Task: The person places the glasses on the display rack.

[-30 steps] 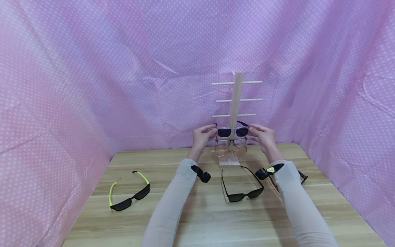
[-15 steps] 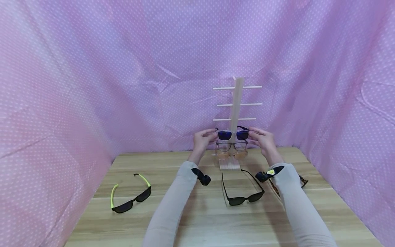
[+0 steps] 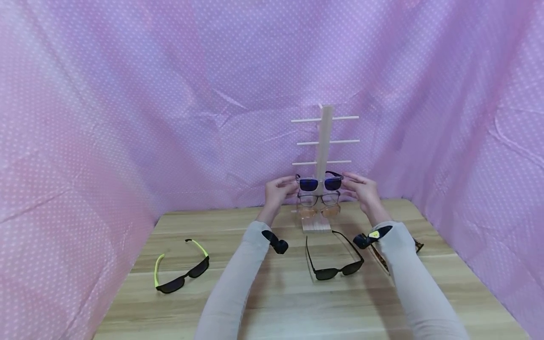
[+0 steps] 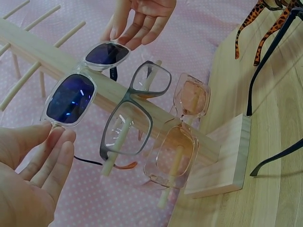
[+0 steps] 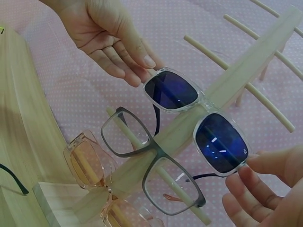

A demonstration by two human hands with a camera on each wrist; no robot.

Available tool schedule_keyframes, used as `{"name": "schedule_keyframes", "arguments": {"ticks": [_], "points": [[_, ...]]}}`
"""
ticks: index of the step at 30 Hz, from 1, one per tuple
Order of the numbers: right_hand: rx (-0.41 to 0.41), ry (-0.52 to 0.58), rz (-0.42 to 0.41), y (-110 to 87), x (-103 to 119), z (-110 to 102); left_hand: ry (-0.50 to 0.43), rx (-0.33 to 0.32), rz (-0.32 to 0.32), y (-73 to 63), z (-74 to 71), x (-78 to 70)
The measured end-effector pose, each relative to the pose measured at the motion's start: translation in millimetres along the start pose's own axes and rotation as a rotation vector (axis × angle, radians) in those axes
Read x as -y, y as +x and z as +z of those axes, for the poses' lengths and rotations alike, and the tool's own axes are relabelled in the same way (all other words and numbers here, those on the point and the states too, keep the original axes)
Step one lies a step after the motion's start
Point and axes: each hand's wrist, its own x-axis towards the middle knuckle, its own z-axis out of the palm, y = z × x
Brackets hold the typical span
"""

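Observation:
Clear-framed sunglasses with dark blue lenses (image 3: 308,184) sit at the wooden display stand (image 3: 324,146), just above two other pairs. My left hand (image 3: 278,191) pinches one end of them between thumb and fingers. At the opposite end my right hand (image 3: 364,192) does the same, as the right wrist view also shows. Directly below hang grey-framed glasses (image 4: 150,118) with clear lenses, resting on a peg. Lowest are clear-framed glasses with orange lenses (image 4: 176,153), near the stand's base (image 4: 232,165). Whether the held sunglasses rest on a peg is hidden behind their lenses.
Bare pegs (image 3: 346,141) cross the upper stand. On the wooden table (image 3: 293,307) lie black sunglasses (image 3: 326,274) in front of the stand, sunglasses with yellow-green temples (image 3: 173,285) at left, and a tortoiseshell pair (image 3: 379,259) partly under the right sleeve. Dotted pink cloth surrounds the table.
The head view has tilted slightly. Both hands keep their hold on the clear-framed sunglasses, at about the same height on the stand.

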Motion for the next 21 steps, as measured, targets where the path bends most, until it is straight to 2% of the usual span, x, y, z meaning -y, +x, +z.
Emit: {"name": "schedule_keyframes", "arguments": {"ticks": [5, 12, 15, 21], "points": [[0.039, -0.042, 0.011, 0.9, 6.1, -3.4, 0.013, 0.002, -0.006, 0.5, -3.3, -4.0], [0.081, -0.095, 0.038, -2.1, 8.3, -10.7, 0.023, 0.043, -0.012, -1.1, -8.7, -5.0], [0.093, -0.094, 0.039, -4.6, 7.0, -15.4, 0.039, 0.049, -0.009, -3.5, -10.6, -3.1], [0.128, -0.183, 0.030, -10.4, 2.9, -27.0, 0.096, 0.055, -0.010, -13.2, -12.9, 2.3]]}}
